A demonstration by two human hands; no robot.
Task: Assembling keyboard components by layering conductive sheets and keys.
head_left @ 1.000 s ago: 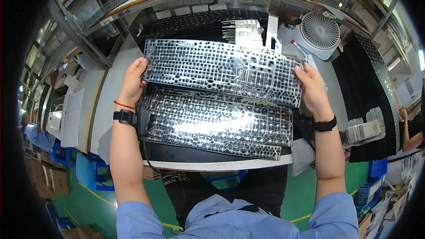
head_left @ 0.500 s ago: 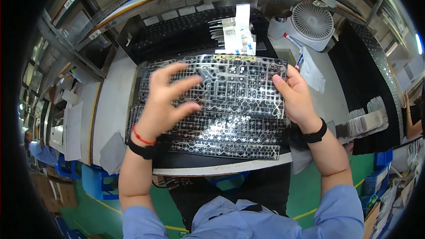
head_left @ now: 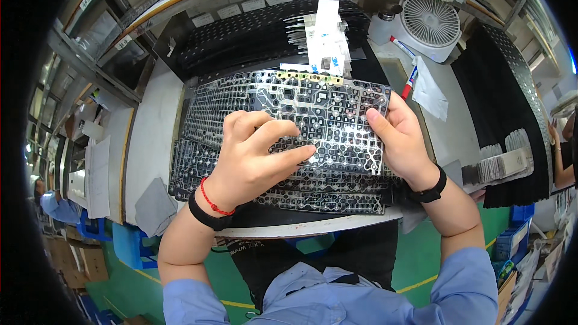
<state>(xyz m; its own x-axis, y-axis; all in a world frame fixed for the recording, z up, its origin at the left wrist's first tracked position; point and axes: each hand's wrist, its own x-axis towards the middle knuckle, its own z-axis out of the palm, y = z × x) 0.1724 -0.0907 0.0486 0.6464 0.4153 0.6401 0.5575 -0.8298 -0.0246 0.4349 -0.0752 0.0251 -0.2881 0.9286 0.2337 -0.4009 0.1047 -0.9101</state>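
Note:
A clear keyboard membrane sheet (head_left: pixel 337 105), with silvery traces and rows of dark dots, lies slightly tilted above others of its kind. My right hand (head_left: pixel 404 135) grips its right edge, thumb on top and fingers behind. Over the middle of the sheet is my left hand (head_left: pixel 253 156), with curled fingers apart and the thumb tip at its surface; I see nothing held there. Beneath, more membrane sheets (head_left: pixel 325 201) lie in overlapping layers near the table's front edge. A yellowish strip (head_left: pixel 310 77) runs along the sheet's far edge.
Beyond the sheet lies a pile of white-backed labels (head_left: pixel 328 42). At the back right stand a white fan (head_left: pixel 430 21), a red-and-blue marker (head_left: pixel 409 82) and a white pouch (head_left: pixel 430 93). A stack of grey strips (head_left: pixel 506 162) is farther right; a grey cloth (head_left: pixel 155 206) hangs at left.
My left hand has moved right and nearer to me, its fingers now more curled over the sheet. My right hand keeps its grip; the sheet's near right part has shifted slightly toward me.

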